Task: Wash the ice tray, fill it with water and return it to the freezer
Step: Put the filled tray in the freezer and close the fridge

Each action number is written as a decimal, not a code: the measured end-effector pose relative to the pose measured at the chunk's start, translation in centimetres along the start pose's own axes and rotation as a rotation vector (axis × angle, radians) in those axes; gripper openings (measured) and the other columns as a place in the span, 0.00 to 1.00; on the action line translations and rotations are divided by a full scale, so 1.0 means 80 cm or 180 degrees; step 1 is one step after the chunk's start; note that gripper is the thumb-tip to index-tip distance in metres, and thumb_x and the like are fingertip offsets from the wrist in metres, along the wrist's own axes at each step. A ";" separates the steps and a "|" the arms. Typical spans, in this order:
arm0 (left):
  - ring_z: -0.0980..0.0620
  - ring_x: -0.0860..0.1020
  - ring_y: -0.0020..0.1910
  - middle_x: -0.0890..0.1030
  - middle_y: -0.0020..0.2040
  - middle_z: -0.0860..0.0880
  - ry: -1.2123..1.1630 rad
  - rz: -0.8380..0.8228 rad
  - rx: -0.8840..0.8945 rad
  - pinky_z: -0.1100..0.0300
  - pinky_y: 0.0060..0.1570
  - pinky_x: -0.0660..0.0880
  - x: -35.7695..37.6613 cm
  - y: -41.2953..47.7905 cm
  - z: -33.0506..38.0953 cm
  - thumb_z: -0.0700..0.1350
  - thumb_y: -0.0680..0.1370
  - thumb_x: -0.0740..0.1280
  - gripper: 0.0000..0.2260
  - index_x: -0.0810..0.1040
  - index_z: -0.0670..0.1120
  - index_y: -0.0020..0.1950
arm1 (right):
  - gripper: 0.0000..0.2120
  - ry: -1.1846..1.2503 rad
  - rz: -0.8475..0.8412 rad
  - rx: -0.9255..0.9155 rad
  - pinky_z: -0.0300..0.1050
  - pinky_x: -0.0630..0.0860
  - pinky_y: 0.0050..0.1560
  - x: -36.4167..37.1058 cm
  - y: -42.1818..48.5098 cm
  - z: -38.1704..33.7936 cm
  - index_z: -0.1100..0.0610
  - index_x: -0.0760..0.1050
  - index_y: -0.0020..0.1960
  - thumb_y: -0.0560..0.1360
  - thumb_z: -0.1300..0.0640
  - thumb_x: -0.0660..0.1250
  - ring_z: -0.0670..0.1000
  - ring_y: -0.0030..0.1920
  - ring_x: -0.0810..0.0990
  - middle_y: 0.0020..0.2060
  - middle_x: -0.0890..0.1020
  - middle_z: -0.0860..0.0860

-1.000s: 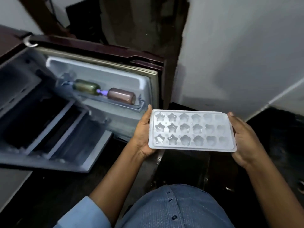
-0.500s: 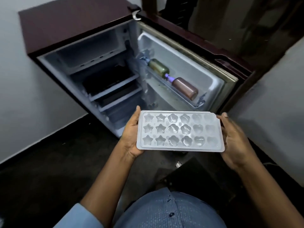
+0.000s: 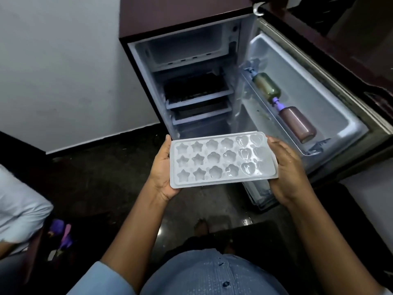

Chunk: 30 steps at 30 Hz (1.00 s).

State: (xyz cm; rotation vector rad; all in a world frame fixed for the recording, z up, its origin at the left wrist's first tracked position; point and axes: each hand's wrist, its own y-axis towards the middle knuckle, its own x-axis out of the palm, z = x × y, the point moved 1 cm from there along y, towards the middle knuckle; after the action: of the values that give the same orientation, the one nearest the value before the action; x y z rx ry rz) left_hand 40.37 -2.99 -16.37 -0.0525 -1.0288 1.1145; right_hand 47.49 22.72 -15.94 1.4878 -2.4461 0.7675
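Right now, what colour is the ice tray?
The ice tray is a pale white-grey, seen clearly in the head view.

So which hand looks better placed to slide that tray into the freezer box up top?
Probably the left hand: it grips the ice tray on the freezer compartment side, while the right hand sits nearer the open door.

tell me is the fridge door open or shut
Open: the dark maroon fridge door is swung wide to the right, baring the white shelves and two bottles in its rack.

No legible text, label, brand, number or sign found on any surface in view; the bottles' sides show no readable print.
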 end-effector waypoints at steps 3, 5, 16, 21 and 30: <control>0.35 0.83 0.67 0.80 0.72 0.36 -0.0001 0.0124 0.0102 0.38 0.57 0.84 -0.007 0.004 0.012 0.70 0.84 0.55 0.37 0.76 0.42 0.77 | 0.05 -0.0073 -0.0071 -0.0010 0.57 0.82 0.55 0.016 0.021 0.003 0.54 0.81 0.55 0.82 0.56 0.69 0.55 0.52 0.86 0.52 0.87 0.55; 0.35 0.82 0.67 0.80 0.73 0.36 -0.0014 0.0142 0.0150 0.37 0.57 0.84 -0.008 0.013 0.022 0.69 0.84 0.55 0.37 0.75 0.42 0.78 | 0.04 -0.0062 -0.0098 -0.0035 0.59 0.81 0.57 0.024 0.035 0.002 0.53 0.82 0.55 0.82 0.56 0.69 0.56 0.55 0.85 0.54 0.87 0.55; 0.35 0.84 0.64 0.82 0.70 0.37 -0.0072 0.0365 0.0255 0.40 0.51 0.85 -0.028 0.097 0.088 0.67 0.85 0.54 0.34 0.79 0.43 0.75 | 0.18 -0.0537 -0.0381 -0.0094 0.51 0.84 0.56 0.068 0.120 0.001 0.56 0.76 0.71 0.82 0.64 0.64 0.56 0.60 0.85 0.60 0.86 0.53; 0.36 0.87 0.56 0.86 0.63 0.37 0.0060 0.0628 0.0440 0.40 0.49 0.85 -0.044 0.140 0.125 0.58 0.83 0.57 0.26 0.90 0.44 0.56 | 0.15 -0.0497 -0.0115 -0.0185 0.47 0.84 0.46 0.095 0.168 0.013 0.55 0.77 0.67 0.82 0.64 0.65 0.52 0.54 0.86 0.56 0.87 0.50; 0.37 0.88 0.55 0.88 0.58 0.39 -0.0042 0.0704 0.0608 0.41 0.45 0.86 -0.077 0.217 0.195 0.51 0.85 0.51 0.27 0.89 0.46 0.45 | 0.11 0.0038 0.0073 -0.0039 0.47 0.83 0.40 0.142 0.264 0.036 0.54 0.78 0.58 0.81 0.66 0.65 0.52 0.47 0.87 0.51 0.88 0.51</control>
State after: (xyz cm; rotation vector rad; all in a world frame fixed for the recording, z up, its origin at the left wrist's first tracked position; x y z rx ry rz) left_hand 16.73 -6.00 -20.42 -0.0059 -0.9399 1.4122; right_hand 23.99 20.14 -20.85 1.4490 -2.4588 0.7623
